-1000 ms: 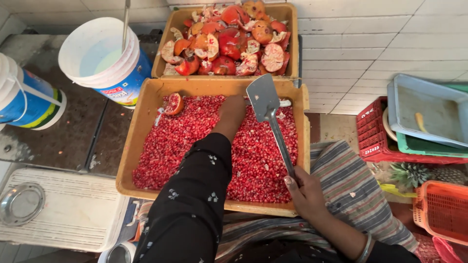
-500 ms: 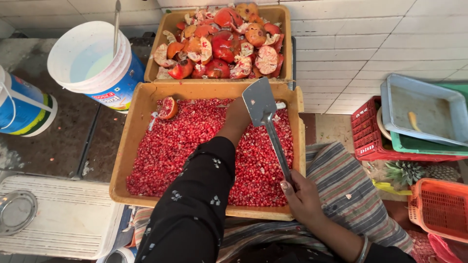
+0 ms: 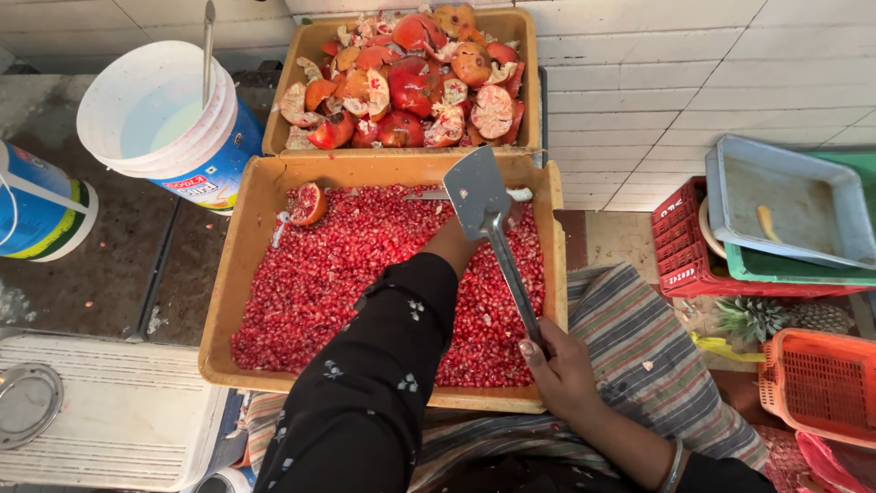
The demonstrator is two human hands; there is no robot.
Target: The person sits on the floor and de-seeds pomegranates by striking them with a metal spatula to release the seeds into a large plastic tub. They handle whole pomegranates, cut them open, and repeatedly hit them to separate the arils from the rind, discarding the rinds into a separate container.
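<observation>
Tiled floor: seed tray (image 3: pixel 239 301), peel tray (image 3: pixel 301 68); right hand (image 3: pixel 561 370) fingers grip spatula (image 3: pixel 493 233), left hidden.

Fruit-prep kitchen or juice stall, tiled floor (image 3: pixel 693 82), tray of pomegranate seeds (image 3: pixel 338 274), tray of peels (image 3: pixel 411 73), plastic crates (image 3: pixel 803 383)

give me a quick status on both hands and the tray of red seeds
Right hand gripping flat metal spatula by its handle, blade raised. Left hand mostly hidden behind blade, down in tan tray of red pomegranate seeds. Pomegranate half sits in tray's far-left corner.
</observation>
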